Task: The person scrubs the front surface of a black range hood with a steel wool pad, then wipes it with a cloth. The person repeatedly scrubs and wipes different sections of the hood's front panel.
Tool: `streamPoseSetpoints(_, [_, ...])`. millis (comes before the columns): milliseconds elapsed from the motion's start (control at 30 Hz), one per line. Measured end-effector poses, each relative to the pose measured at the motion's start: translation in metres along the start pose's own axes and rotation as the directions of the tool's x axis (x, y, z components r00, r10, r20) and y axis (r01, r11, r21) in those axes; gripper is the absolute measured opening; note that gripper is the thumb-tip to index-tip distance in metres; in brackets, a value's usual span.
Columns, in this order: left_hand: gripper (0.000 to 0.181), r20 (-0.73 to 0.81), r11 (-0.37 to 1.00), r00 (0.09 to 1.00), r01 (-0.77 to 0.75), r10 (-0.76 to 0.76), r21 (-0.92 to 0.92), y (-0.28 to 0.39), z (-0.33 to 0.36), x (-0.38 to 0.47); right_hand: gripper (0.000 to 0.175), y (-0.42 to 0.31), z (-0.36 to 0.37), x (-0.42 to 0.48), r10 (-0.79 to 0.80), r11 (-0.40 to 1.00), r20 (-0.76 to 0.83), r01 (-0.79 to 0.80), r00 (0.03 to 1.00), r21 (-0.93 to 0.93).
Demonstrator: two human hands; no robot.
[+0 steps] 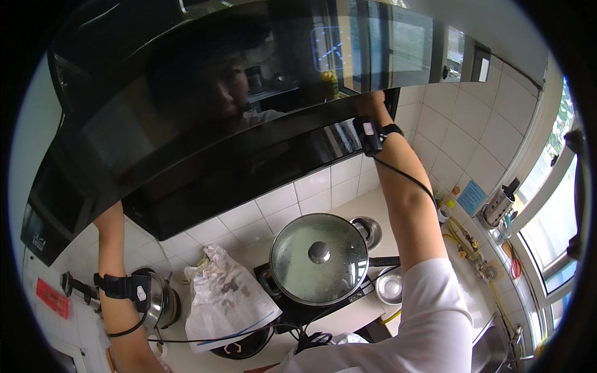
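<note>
Both my arms are raised to a black glossy range hood [242, 154] that spans the upper view. My left hand [111, 215] is at the hood's lower left edge, its fingers hidden behind the dark panel. Near the lower right edge, the heel of my right hand [373, 99] shows below the panel, and the fingers are covered. Whether either hand grips the hood cannot be seen. Below stands a wide pan [298, 279] under a glass lid [298, 252] with a round knob. The lid looks fogged, with pale contents beneath.
A stained paper sheet [228, 298] lies left of the pan, beside a metal kettle [156, 298]. Metal bowls [389, 285] sit at the pan's right. Black cables [224, 336] cross low in front of me. A sink [489, 349] and window [550, 233] are on the right.
</note>
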State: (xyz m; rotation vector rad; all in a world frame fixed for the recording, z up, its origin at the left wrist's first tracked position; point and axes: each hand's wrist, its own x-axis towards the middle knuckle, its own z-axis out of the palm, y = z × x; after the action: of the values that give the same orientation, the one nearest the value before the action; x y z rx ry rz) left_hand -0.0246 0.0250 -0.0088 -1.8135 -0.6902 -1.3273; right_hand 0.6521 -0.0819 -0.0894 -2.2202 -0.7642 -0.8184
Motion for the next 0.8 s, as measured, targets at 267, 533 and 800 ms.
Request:
streamPoseSetpoints(267, [0.032, -0.098, 1.0, 0.995, -0.011, 0.011, 0.003, 0.014, -0.002, 0.009, 0.024, -0.199, 0.014, -0.114, 0.107, 0.688, 0.03, -0.096, 0.994, 0.719])
streamPoseSetpoints(533, [0.039, -0.029, 0.998, 0.999, -0.027, 0.028, 0.052, 0.032, -0.014, 0.008, 0.023, -0.403, -0.074, -0.236, -0.272, -0.599, 0.697, -0.684, 0.664, 0.417])
streamPoseSetpoints(800, [0.024, -0.051, 0.992, 0.991, 0.126, -0.127, -0.031, 0.043, -0.016, 0.009, 0.028, -0.397, -0.136, -0.3, -0.763, -0.515, 0.489, -0.855, 0.423, -0.064])
